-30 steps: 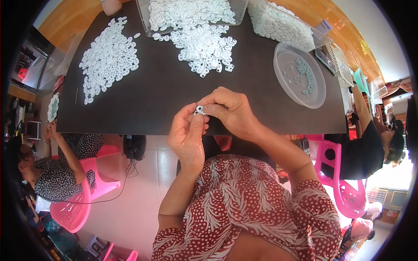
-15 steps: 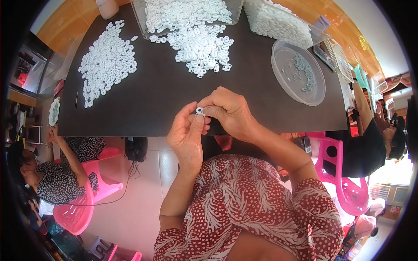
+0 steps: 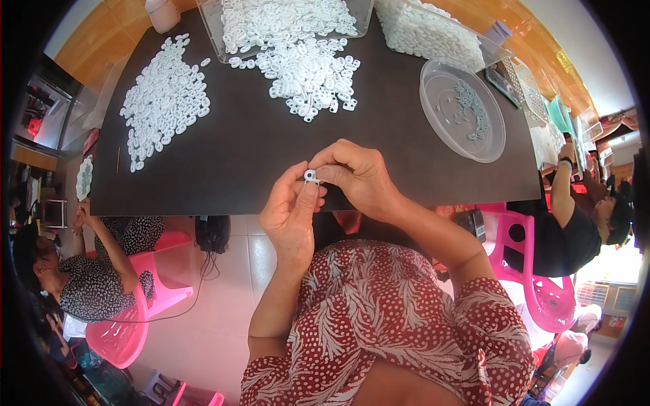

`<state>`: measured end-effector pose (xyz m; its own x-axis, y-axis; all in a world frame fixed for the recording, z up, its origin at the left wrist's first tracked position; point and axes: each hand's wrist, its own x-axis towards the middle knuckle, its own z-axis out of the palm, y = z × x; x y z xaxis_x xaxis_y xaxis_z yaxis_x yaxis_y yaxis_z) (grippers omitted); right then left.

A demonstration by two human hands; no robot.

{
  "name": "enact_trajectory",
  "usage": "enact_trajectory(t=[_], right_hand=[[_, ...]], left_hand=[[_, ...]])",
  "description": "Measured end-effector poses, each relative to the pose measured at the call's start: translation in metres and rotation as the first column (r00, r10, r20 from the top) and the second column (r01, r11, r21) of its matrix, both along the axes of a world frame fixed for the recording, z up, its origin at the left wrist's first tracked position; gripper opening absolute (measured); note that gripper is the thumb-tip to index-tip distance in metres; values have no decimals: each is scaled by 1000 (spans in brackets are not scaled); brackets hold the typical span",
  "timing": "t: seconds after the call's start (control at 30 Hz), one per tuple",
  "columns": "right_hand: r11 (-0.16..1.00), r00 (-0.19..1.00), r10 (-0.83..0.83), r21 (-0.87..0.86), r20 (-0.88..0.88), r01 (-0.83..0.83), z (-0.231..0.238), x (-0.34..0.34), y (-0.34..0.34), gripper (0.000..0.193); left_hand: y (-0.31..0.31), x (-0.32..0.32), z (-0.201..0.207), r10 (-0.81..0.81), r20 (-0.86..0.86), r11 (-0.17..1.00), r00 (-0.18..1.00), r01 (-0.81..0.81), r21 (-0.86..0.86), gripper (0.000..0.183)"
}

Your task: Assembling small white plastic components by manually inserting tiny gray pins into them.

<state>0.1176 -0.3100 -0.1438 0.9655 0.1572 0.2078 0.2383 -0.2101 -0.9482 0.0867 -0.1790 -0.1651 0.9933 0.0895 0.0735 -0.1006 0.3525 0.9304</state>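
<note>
the left hand [image 3: 290, 215] and the right hand [image 3: 367, 179] are close together, over the near part of the dark bench [image 3: 237, 152]. the grip of each hand is almost closed: both hands pinch one small white piece [image 3: 311, 175] between thumb and fingers, so this piece is held up between the two hands. farther on the bench, a left heap [image 3: 162, 105] and a middle heap [image 3: 310, 76] of similar white pieces are lying. to the right there is a round clear dish [image 3: 441, 86], with small grey-green bits [image 3: 474, 111] inside.
</note>
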Motion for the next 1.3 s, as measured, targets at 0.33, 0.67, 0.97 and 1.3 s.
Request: enact_trajectory(t=[0.33,0.67,0.97,1.3], right_hand=[[987,984,35,-158,173,-7,-1,-2,0,11],[990,947,43,-141,317,3,2,-9,3,24],[966,796,6,-209,605,152,-8,-6,3,28],[965,714,-19,-175,700,197,-12,-6,2,34]], left_hand=[[-1,-1,-1,0,-29,996,1000,-3,-93,28],[-3,-2,5,22,-99,966,995,-47,-255,25],[-1,-5,8,19,-102,988,995,-35,-150,24],[2,-3,10,39,-20,998,999,-38,41,20]])
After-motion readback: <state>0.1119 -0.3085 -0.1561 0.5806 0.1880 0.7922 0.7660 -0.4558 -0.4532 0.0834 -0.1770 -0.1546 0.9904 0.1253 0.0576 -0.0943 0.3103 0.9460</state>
